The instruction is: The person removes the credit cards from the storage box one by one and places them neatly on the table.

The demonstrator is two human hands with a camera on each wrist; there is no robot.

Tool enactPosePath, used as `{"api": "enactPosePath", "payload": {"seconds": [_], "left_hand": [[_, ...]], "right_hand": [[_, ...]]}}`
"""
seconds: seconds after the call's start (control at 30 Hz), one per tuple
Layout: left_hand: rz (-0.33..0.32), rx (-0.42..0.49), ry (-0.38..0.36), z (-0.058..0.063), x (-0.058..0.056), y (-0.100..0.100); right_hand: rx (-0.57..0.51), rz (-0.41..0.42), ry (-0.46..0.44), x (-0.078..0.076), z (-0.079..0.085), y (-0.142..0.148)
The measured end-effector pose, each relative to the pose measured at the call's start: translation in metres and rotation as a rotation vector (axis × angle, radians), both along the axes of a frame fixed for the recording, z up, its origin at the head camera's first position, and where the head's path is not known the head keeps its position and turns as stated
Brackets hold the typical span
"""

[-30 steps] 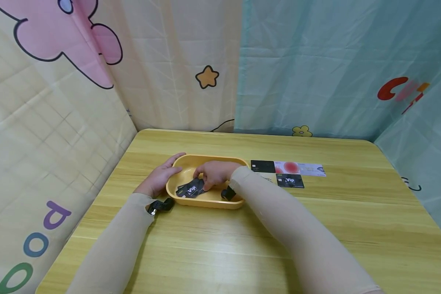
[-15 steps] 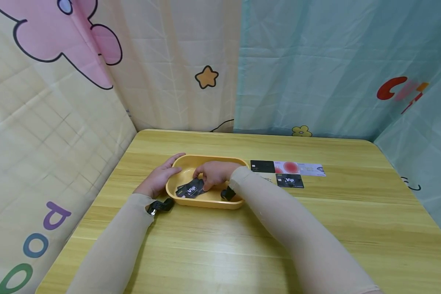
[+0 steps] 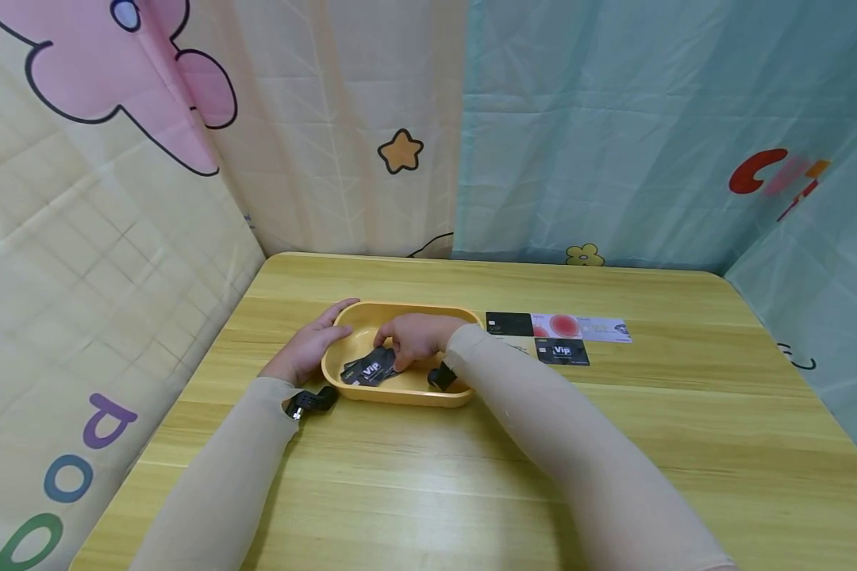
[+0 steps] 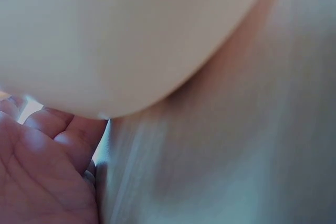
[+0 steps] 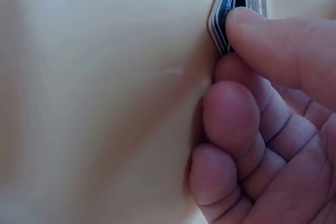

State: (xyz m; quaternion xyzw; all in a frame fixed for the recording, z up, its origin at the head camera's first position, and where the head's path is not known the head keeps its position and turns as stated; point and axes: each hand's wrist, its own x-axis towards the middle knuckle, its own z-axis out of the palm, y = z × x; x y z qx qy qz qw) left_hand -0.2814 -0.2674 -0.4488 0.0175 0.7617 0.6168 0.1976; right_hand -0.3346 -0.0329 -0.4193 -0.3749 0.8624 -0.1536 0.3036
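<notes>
A yellow-orange plastic basin stands on the table. My left hand grips its left end, thumb over the rim and fingers along the outside wall. Inside the basin, dark "Vip" cards lie in a loose, overlapping pile. My right hand reaches in from the right and pinches the pile's edge. In the right wrist view, the thumb presses on the stacked cards, with the forefinger partly hidden behind them. The left wrist view shows the basin wall beside the left palm.
Right of the basin, several cards lie flat in two rows on the wooden table: a black one, a red-patterned one, a pale one, and a dark "Vip" one. The right sleeve partly covers a cream card. Curtains hang behind.
</notes>
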Motion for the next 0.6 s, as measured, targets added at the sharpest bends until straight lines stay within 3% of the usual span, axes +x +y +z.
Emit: {"api": "enactPosePath", "payload": {"seconds": [0.37, 0.6], "left_hand": [[-0.030, 0.058, 0.014, -0.002, -0.001, 0.001], [-0.020, 0.051, 0.005, -0.003, -0.002, -0.001]], "right_hand": [[-0.003, 0.073, 0.084, 0.007, 0.016, 0.002], [-0.021, 0.022, 0.100, 0.006, 0.023, 0.007]]}}
